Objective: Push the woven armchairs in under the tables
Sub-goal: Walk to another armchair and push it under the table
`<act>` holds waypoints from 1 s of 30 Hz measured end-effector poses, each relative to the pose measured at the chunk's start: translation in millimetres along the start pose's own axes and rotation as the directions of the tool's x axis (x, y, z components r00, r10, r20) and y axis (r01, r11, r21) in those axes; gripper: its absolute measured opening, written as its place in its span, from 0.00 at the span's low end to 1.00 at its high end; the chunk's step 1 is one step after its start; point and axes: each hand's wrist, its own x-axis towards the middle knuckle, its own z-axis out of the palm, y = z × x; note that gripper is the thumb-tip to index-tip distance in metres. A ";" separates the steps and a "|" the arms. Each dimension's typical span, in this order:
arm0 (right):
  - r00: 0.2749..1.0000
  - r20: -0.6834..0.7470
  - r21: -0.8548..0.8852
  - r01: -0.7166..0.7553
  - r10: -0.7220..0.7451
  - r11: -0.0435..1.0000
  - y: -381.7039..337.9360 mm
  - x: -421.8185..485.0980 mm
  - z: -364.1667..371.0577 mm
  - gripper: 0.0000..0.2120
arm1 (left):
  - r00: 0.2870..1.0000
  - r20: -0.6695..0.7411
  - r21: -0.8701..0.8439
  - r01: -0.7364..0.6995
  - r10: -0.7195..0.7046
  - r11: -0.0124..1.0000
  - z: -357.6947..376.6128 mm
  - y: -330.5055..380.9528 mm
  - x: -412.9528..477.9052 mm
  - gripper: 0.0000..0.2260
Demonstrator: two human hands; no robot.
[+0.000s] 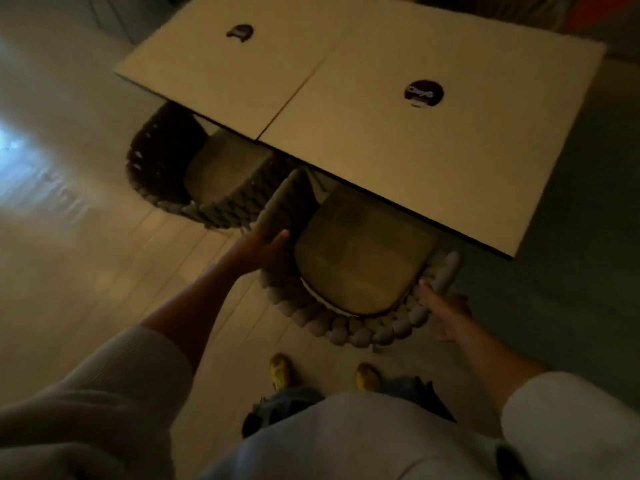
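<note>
Dim café or restaurant dining area, by the look of the furnishings.
Two square pale tables (363, 109) pushed edge to edge, each bearing a round dark logo sticker (424, 93); matching woven armchairs (349, 306) with seat cushions tucked alongside; pale plank floor (86, 237) catching glare at left.

The near woven armchair (349, 271) sits with its seat front already under the edge of the right counter (415, 140), so only its curved back rim stands clear toward the person. To its left the second woven armchair (194, 174) stands just beside it, leaving a narrow gap where the left hand (266, 249) sits against the arm. Open floor (104, 265) lies left and behind, where two yellow shoes (282, 370) stand near the chair back.
</note>
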 end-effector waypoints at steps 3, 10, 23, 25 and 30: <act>0.996 -0.085 0.023 0.014 -0.012 1.000 -6.1 -27.9 17.8 0.60 | 0.996 0.077 0.069 -0.041 0.036 0.997 -3.4 -2.4 57.6 0.42; 0.955 -0.289 0.113 -0.027 0.059 0.993 -18.0 -48.2 75.0 0.43 | 0.970 0.186 0.108 -0.177 0.155 0.978 -10.5 -47.5 173.0 0.44; 0.753 -0.596 0.234 -0.170 0.279 0.957 -17.8 4.4 164.4 0.39 | 0.988 0.154 -0.086 0.038 -0.024 0.996 23.0 -120.9 301.1 0.46; 0.737 -0.604 0.247 -0.189 0.303 0.950 -18.6 19.8 157.5 0.39 | 0.984 0.170 -0.092 0.061 -0.044 0.994 35.7 -120.3 303.4 0.42; 0.733 -0.612 0.189 -0.227 0.295 0.955 -18.2 43.9 148.8 0.35 | 0.996 0.050 -0.069 -0.069 0.073 0.995 54.8 -136.5 301.0 0.26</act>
